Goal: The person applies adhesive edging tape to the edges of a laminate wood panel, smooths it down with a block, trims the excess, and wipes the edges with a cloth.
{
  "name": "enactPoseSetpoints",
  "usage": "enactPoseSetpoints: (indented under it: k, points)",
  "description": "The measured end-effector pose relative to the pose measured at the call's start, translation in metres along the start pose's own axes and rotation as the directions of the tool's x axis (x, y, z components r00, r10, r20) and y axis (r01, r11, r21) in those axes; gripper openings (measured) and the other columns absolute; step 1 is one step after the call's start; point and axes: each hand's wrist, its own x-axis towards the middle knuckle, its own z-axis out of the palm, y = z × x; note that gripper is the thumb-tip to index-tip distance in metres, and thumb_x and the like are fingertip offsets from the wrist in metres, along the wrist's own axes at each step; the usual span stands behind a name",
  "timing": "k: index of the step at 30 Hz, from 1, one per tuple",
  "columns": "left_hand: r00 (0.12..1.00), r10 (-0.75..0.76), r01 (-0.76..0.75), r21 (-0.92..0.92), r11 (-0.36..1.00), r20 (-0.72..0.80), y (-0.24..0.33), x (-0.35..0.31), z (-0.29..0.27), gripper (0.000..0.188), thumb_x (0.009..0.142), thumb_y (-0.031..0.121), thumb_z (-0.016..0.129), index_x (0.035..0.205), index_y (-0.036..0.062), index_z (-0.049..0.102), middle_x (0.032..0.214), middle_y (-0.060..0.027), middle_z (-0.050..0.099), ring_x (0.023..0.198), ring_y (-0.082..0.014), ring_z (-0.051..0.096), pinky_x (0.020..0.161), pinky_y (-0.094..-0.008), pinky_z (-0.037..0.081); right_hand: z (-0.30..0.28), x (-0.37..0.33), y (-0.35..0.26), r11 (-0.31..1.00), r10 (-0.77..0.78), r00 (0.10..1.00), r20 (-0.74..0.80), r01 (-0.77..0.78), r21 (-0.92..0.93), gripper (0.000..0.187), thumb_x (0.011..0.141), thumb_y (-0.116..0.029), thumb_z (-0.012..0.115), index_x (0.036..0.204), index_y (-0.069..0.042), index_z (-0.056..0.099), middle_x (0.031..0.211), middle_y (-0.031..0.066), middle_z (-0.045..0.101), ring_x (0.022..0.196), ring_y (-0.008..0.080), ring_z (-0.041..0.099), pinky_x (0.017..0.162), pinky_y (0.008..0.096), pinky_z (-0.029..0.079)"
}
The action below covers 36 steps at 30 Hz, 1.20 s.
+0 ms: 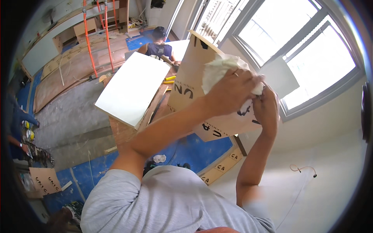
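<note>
A crumpled white cloth (221, 72) is bunched up in front of me at chest height and above. My left hand (237, 91) is closed around it, fingers curled over its upper right part. Beside it, my right hand (267, 106) is closed too, its fingers pinching the cloth's right edge close to the left fingertips. Behind both hands stands a tan laminate-covered panel (186, 73) with black markings, tilted. Whether the hands touch the panel cannot be made out.
A white board (134, 87) lies on a wooden worktable, with yellow-handled pliers (169, 79) beside it. Another person (158, 46) works beyond the table. An orange ladder (108, 39) stands at the far left. Blue sheeting (186, 151) covers floor below; windows (295, 46) are at right.
</note>
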Motion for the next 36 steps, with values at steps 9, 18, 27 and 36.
enactPoseSetpoints:
  k: [9, 18, 27, 36]
  points:
    - [0.97, -0.129, 0.098, 0.155, 0.983, 0.208, -0.059, 0.032, -0.069, 0.013, 0.085, 0.018, 0.08, 0.098, 0.0134, 0.08, 0.095, -0.0021, 0.077, 0.099, -0.0224, 0.07, 0.109, -0.0481, 0.035, 0.013, -0.003, -0.002, 0.994, 0.002, 0.988, -0.152, 0.015, 0.113, 0.025, 0.096, -0.024, 0.064, 0.115, -0.014, 0.076, 0.109, 0.0091, 0.077, 0.1, 0.0345, 0.07, 0.087, 0.0454, 0.053]
    - [0.947, -0.208, 0.17, 0.165, 0.972, 0.245, -0.037, 0.043, -0.061, 0.01, 0.085, 0.004, 0.07, 0.092, 0.0079, 0.076, 0.092, -0.0051, 0.076, 0.092, -0.0259, 0.069, 0.106, -0.0445, 0.039, 0.019, -0.003, -0.004, 0.992, 0.012, 0.975, -0.221, 0.016, 0.125, 0.022, 0.094, -0.028, 0.066, 0.105, -0.013, 0.079, 0.101, 0.0077, 0.078, 0.096, 0.0332, 0.072, 0.082, 0.0456, 0.054]
    - [0.992, 0.031, -0.065, 0.283, 0.957, 0.124, -0.042, 0.017, -0.032, 0.011, 0.088, 0.018, 0.074, 0.098, 0.0138, 0.073, 0.099, -0.0037, 0.073, 0.106, -0.0282, 0.066, 0.113, -0.0543, 0.03, 0.018, -0.007, 0.001, 0.995, -0.064, 0.963, -0.262, 0.081, 0.057, 0.019, 0.095, -0.024, 0.067, 0.105, -0.013, 0.079, 0.097, 0.0064, 0.078, 0.09, 0.031, 0.073, 0.077, 0.0446, 0.054]
    - [0.993, -0.076, 0.038, 0.372, 0.927, 0.089, -0.1, 0.02, -0.08, 0.016, 0.089, 0.01, 0.07, 0.102, 0.0179, 0.075, 0.106, 0.0029, 0.077, 0.133, -0.0255, 0.058, 0.119, -0.0547, 0.018, 0.022, -0.002, 0.007, 0.996, -0.072, 0.954, -0.291, 0.086, 0.037, 0.02, 0.094, -0.024, 0.068, 0.107, -0.015, 0.08, 0.098, 0.006, 0.078, 0.091, 0.0295, 0.073, 0.079, 0.0447, 0.055]
